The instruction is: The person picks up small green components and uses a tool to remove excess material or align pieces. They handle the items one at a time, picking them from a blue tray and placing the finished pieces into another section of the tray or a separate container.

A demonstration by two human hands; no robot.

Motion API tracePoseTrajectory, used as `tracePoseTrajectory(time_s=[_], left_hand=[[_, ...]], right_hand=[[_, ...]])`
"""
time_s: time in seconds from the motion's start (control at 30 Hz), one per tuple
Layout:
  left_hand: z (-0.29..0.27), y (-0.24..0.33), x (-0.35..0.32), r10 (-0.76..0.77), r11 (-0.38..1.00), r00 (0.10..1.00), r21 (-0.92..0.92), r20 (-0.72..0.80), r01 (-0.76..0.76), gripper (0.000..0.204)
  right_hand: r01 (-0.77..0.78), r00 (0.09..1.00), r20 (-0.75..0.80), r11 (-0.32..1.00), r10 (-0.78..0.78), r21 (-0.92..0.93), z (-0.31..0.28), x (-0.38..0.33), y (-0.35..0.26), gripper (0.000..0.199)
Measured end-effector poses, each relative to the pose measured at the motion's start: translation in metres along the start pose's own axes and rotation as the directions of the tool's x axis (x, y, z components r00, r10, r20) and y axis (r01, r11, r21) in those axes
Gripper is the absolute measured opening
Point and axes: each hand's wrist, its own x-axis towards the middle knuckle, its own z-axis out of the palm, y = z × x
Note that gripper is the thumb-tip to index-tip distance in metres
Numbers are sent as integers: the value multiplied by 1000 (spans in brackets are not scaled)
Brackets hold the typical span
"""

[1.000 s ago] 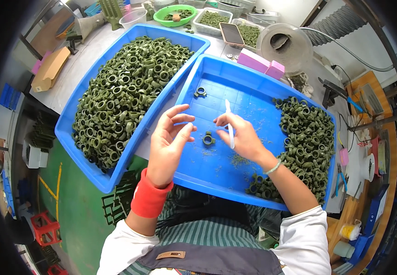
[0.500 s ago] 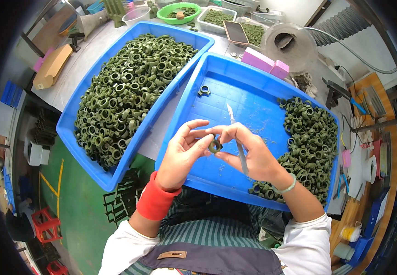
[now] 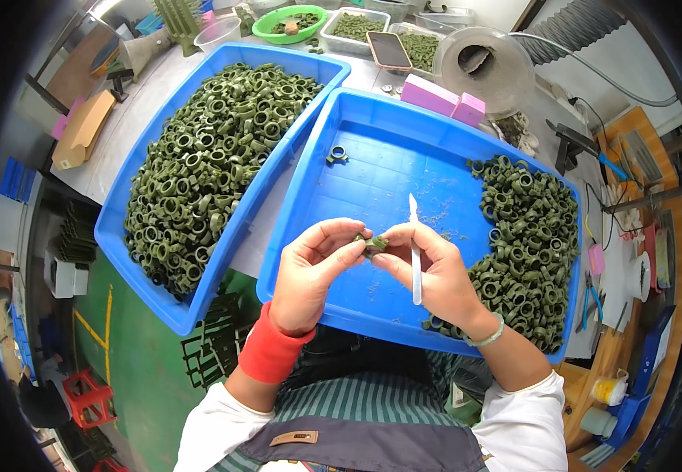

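Observation:
Between my two hands, over the near part of the right blue tray (image 3: 388,118), is a small dark green ring-shaped part (image 3: 372,245). My left hand (image 3: 319,256), below a red wristband, pinches it from the left. The thumb and forefinger of my right hand (image 3: 431,271) touch its other side. A craft knife (image 3: 415,263) with a slim silver handle also sits in my right hand, its blade pointing away from me. One loose green ring (image 3: 338,154) lies at the tray's far left, and a heap of such rings (image 3: 526,252) fills its right side.
To the left stands another blue tray (image 3: 191,315) piled with green rings (image 3: 215,157). Behind are a green bowl (image 3: 258,27), clear tubs of small parts (image 3: 354,27), a phone (image 3: 389,50) and pink blocks (image 3: 443,101). Pliers (image 3: 589,300) lie at the right.
The green ring has been turned between my fingers, from its hole facing me to a more edge-on tilt. The knife in my right hand has swung more upright. The whole view has shifted slightly.

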Motion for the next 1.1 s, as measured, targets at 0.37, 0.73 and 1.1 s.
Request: tracePoseTrajectory(time_s=[0.37, 0.73, 1.1], left_hand=[[2, -6, -2, 131, 962, 991, 244, -14, -124, 24], [10, -7, -7, 293, 864, 956, 431, -13, -259, 17], [8, -6, -8, 210, 907, 978, 375, -13, -190, 11]], right_hand=[[84, 996, -16, 990, -86, -110, -3, 0, 2, 22], [-124, 991, 66, 973, 113, 194, 0, 1, -1, 22], [-385, 922, 196, 834, 333, 394, -8, 0, -3, 24]])
